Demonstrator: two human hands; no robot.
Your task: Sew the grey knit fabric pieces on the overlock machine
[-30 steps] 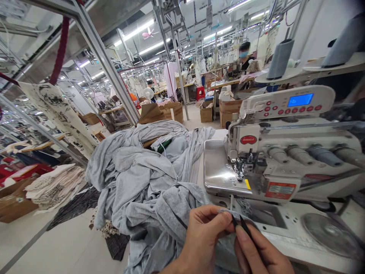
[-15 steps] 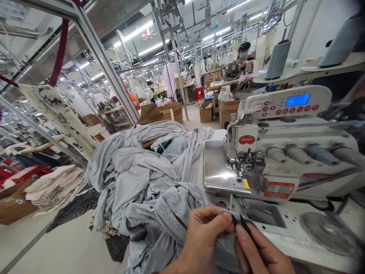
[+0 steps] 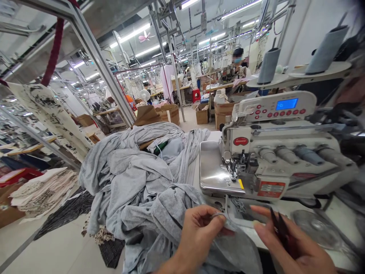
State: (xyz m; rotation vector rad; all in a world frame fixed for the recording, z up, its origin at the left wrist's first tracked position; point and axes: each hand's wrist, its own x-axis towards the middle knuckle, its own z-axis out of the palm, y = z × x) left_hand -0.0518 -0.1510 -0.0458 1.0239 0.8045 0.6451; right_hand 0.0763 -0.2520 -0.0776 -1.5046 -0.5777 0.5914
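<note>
My left hand (image 3: 198,234) is closed, pinching the edge of a grey piece of fabric (image 3: 238,243) between thumb and fingertips. That fabric hangs down in front of the machine table. To the right, my right hand (image 3: 302,247) holds dark thread snips (image 3: 281,228) in the palm, their pointed blades upward and apart from the cloth. Its thumb and index finger are spread away from the blades. Just beyond both hands stands an overlock sewing machine (image 3: 242,163) with a shiny metal plate. Left of the hands lies a large heap of grey fabric (image 3: 137,175).
Thread cones (image 3: 269,64) stand on holders at upper right. Cardboard boxes (image 3: 202,114) sit on the floor behind the machine. At left are a stack of patterned cloth (image 3: 47,190) and a metal frame post (image 3: 99,64). A masked person (image 3: 238,62) sits farther back.
My right hand has moved right with the snips, away from the fabric edge at my left fingertips, and its fingers have spread. My left hand keeps its pinch. The view has shifted slightly.
</note>
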